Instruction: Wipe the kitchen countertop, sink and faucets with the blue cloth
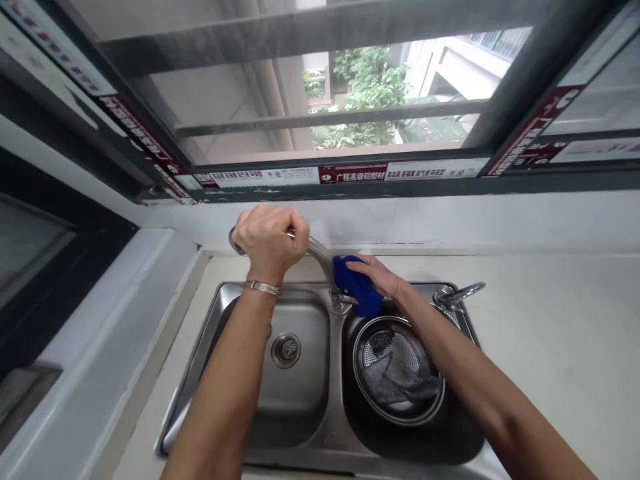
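Right hand [380,274] on blue cloth [359,288], apparently against the faucet [323,257].

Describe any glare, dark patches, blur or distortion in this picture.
In the head view, the pale building outside the dark-framed window looks washed out; there, the right-hand steel basin is darker than the left-hand steel basin, the white label strip at upper left is blurred, the blue fabric cloth shows a clear outline, and the window's sides splay, probably wide-angle distortion.
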A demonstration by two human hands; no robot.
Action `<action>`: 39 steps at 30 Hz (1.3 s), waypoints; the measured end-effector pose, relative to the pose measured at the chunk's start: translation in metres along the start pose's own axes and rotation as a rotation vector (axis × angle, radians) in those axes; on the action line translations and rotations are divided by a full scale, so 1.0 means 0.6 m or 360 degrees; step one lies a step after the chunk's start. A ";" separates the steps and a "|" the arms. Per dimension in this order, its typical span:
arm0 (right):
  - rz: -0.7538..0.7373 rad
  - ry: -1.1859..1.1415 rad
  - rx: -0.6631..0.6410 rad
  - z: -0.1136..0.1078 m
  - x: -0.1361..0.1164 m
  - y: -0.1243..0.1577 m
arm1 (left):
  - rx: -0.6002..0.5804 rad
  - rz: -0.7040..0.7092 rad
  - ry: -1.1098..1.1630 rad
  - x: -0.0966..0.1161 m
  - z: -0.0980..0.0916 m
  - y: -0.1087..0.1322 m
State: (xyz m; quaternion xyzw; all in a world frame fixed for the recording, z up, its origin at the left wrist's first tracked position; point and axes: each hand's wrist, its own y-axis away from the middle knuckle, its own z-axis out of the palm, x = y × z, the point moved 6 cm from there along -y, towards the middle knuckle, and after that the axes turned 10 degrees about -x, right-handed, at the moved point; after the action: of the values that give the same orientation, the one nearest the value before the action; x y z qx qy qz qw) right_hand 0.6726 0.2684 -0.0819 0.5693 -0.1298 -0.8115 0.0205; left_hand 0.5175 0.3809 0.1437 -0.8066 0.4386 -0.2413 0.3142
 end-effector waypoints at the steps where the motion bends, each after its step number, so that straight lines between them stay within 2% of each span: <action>1: 0.0008 0.0079 -0.0046 0.009 -0.004 -0.009 | 0.0016 0.0010 0.0029 0.001 0.000 0.001; 5: 0.0109 0.0429 -0.0178 0.027 0.018 -0.042 | 0.0017 0.0006 0.0078 0.003 0.006 0.004; 8: 0.0212 0.0629 -0.0205 0.017 0.040 -0.062 | 0.0004 0.0014 0.0045 0.006 0.009 0.005; 12: 0.0203 0.0870 -0.0292 0.001 0.044 -0.092 | -0.0081 -0.0012 0.0083 0.007 0.014 0.004; 15: 0.0239 0.0983 -0.0359 -0.007 0.048 -0.107 | -0.0079 -0.0002 0.0152 0.009 0.013 0.004; 17: 0.0262 0.1007 -0.0281 -0.017 0.054 -0.108 | -0.0038 0.0011 0.0202 0.010 0.012 0.005; 21: 0.0239 0.1034 0.0010 -0.041 0.065 -0.082 | -0.0025 -0.0005 0.0309 0.008 0.014 0.006; 24: 0.0188 0.1099 0.0198 -0.055 0.070 -0.047 | -0.0085 -0.0040 0.0388 0.007 0.017 0.004; 26: 0.0131 0.1163 0.0403 -0.066 0.068 -0.013 | -0.0113 -0.0049 0.0412 0.010 0.017 0.003; 29: 0.0054 0.1284 0.0764 -0.076 0.062 0.065 | -0.0117 -0.0047 0.0398 0.014 0.018 0.005; 31: 0.0023 0.1361 0.0923 -0.072 0.062 0.131 | -0.0116 -0.0020 0.0381 0.016 0.020 0.004; 33: -0.0012 0.1431 0.0923 -0.056 0.066 0.194 | -0.0123 0.0026 0.0373 0.016 0.018 0.001; 35: -0.0062 0.1469 0.0836 -0.034 0.066 0.251 | -0.0115 0.0077 0.0404 0.014 0.006 -0.002; 37: -0.0097 0.1459 0.0843 -0.015 0.056 0.300 | -0.0048 0.0160 0.0561 0.017 -0.022 0.007; 39: -0.0115 0.1431 0.0976 -0.001 0.038 0.340 | 0.0079 0.0227 0.0866 0.026 -0.055 0.041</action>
State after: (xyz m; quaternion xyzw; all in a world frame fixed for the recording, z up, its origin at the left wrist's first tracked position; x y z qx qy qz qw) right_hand 0.6418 0.0674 -0.0556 0.8442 -0.3194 -0.4133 -0.1209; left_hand 0.4896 0.3473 0.1506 -0.6712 0.5566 -0.4370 0.2208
